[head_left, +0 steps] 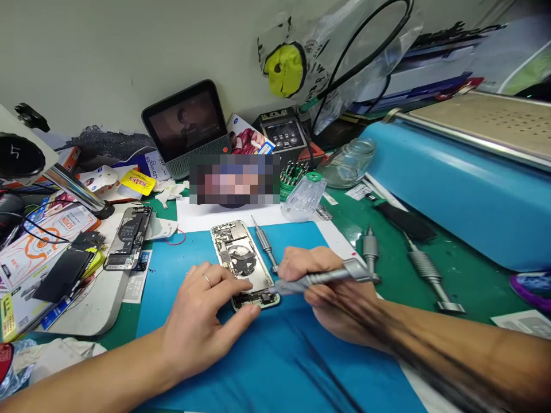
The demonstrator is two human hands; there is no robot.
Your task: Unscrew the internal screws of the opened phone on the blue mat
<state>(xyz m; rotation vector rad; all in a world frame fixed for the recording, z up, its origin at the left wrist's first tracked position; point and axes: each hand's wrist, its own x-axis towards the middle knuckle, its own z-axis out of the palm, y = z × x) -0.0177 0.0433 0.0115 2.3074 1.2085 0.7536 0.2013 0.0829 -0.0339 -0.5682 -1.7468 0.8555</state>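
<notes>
Opened phone (pixel 243 261) is touched by left hand (pixel 202 312) (thumb and forefinger spread); right hand (pixel 333 315) pinches a screwdriver (pixel 331 276) at phone's near end.

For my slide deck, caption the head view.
Over a blue mat, the left hand touches an opened phone while the right hand holds a screwdriver at its near end.

Smart display (pixel 183 123) near wall (pixel 86 51); glass jar (pixel 346 166) beside blue-sided machine (pixel 447 195); yellow packet (pixel 138 182) at left.

A phone (pixel 243 261) lies on the mat (pixel 267 355), a screwdriver (pixel 264 244) right of it, a second phone (pixel 128 236) left, a display (pixel 185 126) behind.
</notes>
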